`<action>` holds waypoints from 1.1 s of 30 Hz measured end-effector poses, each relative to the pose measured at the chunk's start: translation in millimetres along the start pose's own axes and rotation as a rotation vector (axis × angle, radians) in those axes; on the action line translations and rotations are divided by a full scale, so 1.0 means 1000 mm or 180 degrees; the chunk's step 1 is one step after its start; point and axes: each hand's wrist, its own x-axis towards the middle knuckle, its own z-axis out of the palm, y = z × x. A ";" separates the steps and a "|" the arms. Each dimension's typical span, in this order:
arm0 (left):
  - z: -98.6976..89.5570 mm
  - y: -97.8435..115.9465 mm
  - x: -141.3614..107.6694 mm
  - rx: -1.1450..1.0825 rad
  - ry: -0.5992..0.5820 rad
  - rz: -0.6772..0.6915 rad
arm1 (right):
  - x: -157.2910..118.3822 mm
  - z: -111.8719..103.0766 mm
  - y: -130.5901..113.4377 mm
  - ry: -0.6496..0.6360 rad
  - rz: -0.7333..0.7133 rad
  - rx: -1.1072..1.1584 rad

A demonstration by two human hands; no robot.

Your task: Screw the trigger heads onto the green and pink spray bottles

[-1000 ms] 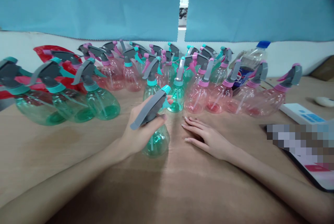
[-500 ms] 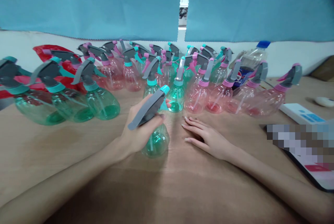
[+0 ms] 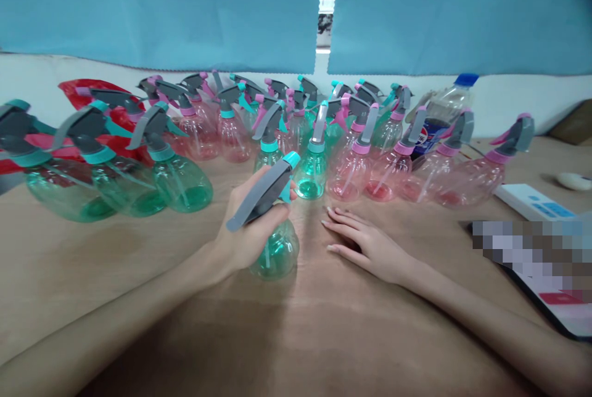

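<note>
My left hand (image 3: 247, 224) is wrapped round the neck of a green spray bottle (image 3: 277, 252) with a grey and teal trigger head. Its nozzle points away from me, and part of the neck is hidden by the fingers. Flat on the table lies my right hand (image 3: 365, 240), its fingers apart and nothing in it. Just beyond the hands stands another green spray bottle (image 3: 311, 178). Beside that one, to the right, is a pink spray bottle (image 3: 345, 181) with a pink collar.
Several green spray bottles (image 3: 185, 187) stand at the left, with a red plastic bag (image 3: 99, 87) behind. Further right are a blue-capped drink bottle (image 3: 451, 104), a white device (image 3: 531, 200), a white mouse (image 3: 573, 180) and a partly blurred dark-edged flat object (image 3: 546, 286). Blue cloth (image 3: 161, 8) hangs behind.
Almost nothing differs. The spray bottle in my left hand has shifted very slightly to the left; my right hand stays where it was.
</note>
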 end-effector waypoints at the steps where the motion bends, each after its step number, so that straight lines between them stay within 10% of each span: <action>1: 0.000 0.000 0.000 -0.0005 0.0007 -0.0001 | 0.000 0.000 0.000 0.0002 0.0002 0.0002; 33: -0.002 -0.006 -0.005 0.0413 -0.0079 -0.0130 | 0.000 -0.001 -0.002 0.0037 -0.0028 0.0088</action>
